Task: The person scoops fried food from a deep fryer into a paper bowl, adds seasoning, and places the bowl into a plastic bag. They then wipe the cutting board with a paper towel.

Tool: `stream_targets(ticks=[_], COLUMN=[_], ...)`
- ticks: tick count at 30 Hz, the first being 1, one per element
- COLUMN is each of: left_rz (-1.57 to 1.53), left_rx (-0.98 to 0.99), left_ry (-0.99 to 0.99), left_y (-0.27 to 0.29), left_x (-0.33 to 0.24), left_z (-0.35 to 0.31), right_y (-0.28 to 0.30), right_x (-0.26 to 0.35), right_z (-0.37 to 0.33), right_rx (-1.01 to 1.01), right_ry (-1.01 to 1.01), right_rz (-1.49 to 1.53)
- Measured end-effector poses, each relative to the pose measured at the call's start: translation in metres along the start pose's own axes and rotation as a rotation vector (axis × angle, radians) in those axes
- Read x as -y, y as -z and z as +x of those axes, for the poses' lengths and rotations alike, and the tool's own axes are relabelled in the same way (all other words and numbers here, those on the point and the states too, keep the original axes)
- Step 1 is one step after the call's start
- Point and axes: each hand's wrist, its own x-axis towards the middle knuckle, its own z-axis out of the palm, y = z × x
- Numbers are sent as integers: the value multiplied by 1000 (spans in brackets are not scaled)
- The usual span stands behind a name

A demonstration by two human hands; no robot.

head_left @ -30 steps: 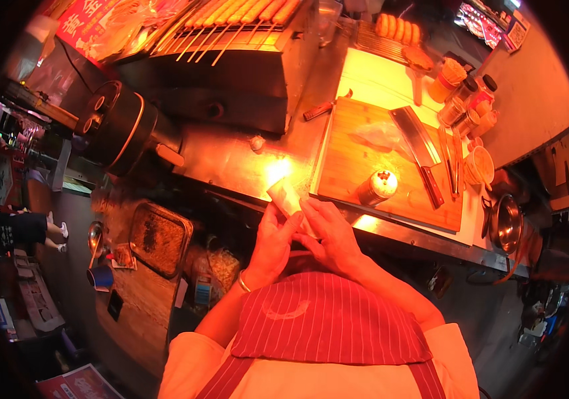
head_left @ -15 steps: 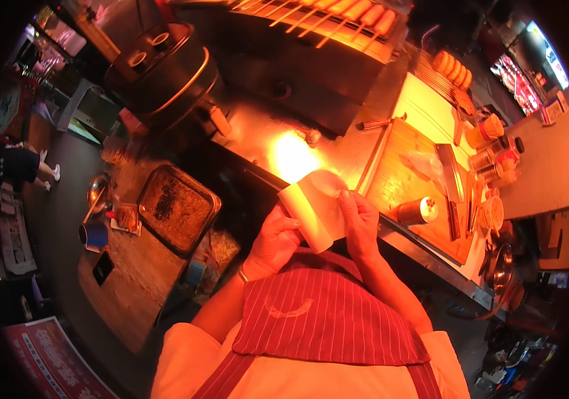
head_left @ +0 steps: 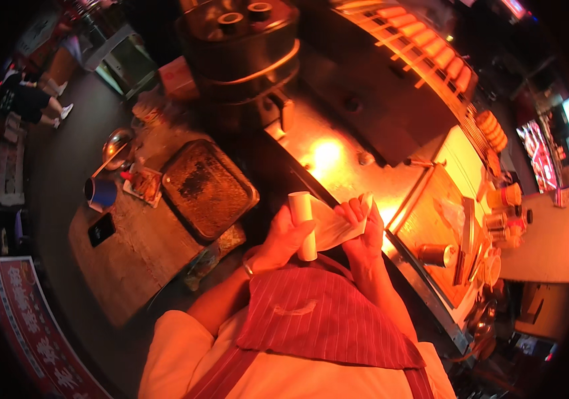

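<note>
My left hand is closed round a narrow pale roll of thin sheet, held nearly upright in front of my striped apron. From the roll a loose translucent sheet stretches across to my right hand. My right hand's fingers are curled over the sheet's far end, gathering it into folds. Whether the sheet is paper or plastic film I cannot tell. Both hands are above the near edge of a metal counter, where a bright light glares back.
Left of me, a wooden table bears a browned metal tray, a blue cup and a phone. A drum-shaped cooker stands ahead. Skewered sausages lie at the far right. A cutting board holds a can and knives.
The view has turned left, so the counter things sit farther right. The roll has become more upright. My right hand has gone from pinching the sheet's edge to curling its fingers over it.
</note>
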Motion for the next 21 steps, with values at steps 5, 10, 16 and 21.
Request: stream_targets(ticks=[5,10,16,21], left_rz=[102,144,887,1196], left_rx=[-65,-582,-695,-626], left_ry=[-210,-268,-438,-312], left_y=[37,126,260,369], left_x=[-12,-30,-74,-56], left_z=[8,19,77,124], right_y=[-39,-74,-62,-68], right_x=[-37,-28,-51,-30], right_z=[-1,-7,-9,-1], right_rx=[-144,-14,-140,-197], right_ry=[-83,79,54,-62], right_rz=[-166,-359,-817,-521])
